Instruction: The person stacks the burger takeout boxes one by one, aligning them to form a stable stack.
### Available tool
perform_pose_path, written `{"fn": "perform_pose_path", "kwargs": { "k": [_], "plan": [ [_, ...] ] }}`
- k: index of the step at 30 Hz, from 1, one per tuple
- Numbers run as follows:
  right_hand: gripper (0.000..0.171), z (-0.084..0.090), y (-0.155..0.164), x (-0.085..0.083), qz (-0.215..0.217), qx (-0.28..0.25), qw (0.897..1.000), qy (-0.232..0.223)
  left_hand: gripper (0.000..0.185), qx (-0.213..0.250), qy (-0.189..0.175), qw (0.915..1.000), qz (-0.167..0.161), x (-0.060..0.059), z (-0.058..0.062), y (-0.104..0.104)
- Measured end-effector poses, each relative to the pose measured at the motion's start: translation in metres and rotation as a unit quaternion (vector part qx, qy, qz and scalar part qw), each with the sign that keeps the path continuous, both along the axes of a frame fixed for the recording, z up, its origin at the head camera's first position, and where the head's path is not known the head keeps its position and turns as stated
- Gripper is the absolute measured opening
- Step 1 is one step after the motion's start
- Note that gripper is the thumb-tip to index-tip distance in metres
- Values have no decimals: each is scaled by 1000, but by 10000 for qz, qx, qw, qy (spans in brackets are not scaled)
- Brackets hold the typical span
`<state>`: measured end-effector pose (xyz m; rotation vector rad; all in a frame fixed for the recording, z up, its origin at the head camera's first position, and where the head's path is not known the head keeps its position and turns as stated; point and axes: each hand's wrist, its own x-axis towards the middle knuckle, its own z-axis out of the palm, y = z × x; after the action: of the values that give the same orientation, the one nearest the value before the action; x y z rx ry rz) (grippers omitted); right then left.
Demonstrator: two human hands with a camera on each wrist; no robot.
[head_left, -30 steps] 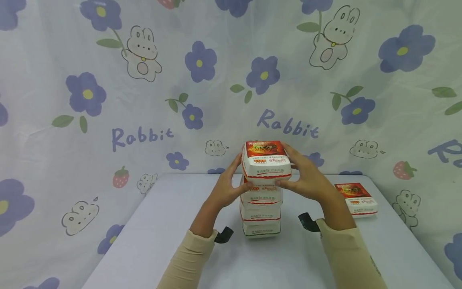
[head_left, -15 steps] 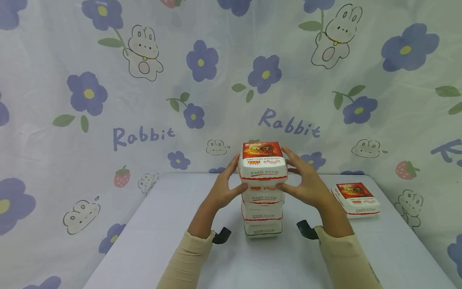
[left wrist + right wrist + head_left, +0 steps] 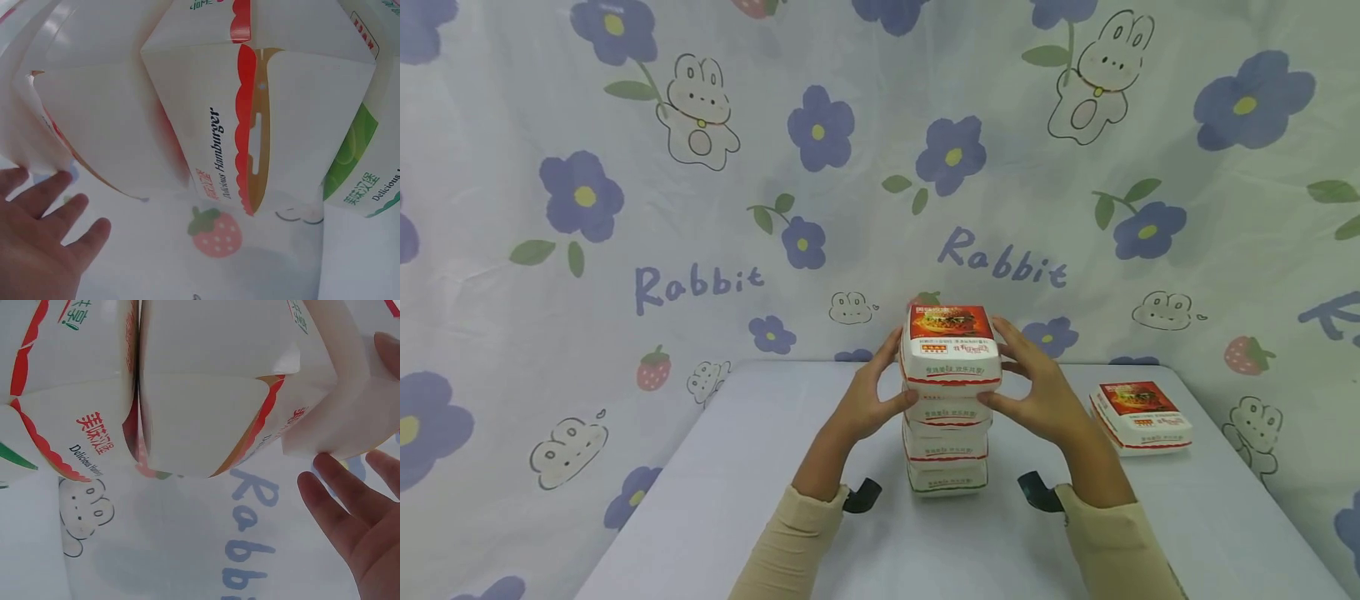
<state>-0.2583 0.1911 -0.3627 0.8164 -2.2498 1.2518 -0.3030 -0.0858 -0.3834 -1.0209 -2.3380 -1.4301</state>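
In the head view, both hands hold a white hamburger box (image 3: 951, 362) with a red burger picture on its lid, right at the top of a stack of similar boxes. My left hand (image 3: 867, 402) grips its left side, thumb at the lower front edge. The right hand (image 3: 1037, 390) mirrors this on the other side. Directly beneath is a red-trimmed hamburger box (image 3: 951, 413); the bottom box (image 3: 947, 479) has green trim. Side-on in the left wrist view, the red-trimmed box (image 3: 206, 125) shows a gap along its lid seam.
Another hamburger box (image 3: 1142, 414) lies on the right side of the white table (image 3: 737, 517), beyond the right forearm. A curtain (image 3: 865, 200) printed with flowers and rabbits hangs behind the table. Black curved pieces (image 3: 862, 496) stick out at both cuffs.
The held box has come down slightly onto the top of the stack, after a small shift left and back right. Both hands have moved down with it.
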Motion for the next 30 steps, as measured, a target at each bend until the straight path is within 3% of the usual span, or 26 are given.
{"fn": "perform_pose_path", "kwargs": {
  "k": [2,7,16,30],
  "plan": [
    [100,-1,0,0,-27,-18,10000,38,95,-37,40,10000,10,-6,-6,0],
    [102,-5,-1,-1,-69,-23,10000,56,97,-14,-96,9999,-67,-5,-6,-1],
    [101,-6,-3,-2,-117,43,9999,-27,93,56,-240,9996,-157,21,21,1],
    [102,-8,-3,-5,-164,82,9997,-138,92,63,-415,9991,-69,19,16,1]
  ]
}}
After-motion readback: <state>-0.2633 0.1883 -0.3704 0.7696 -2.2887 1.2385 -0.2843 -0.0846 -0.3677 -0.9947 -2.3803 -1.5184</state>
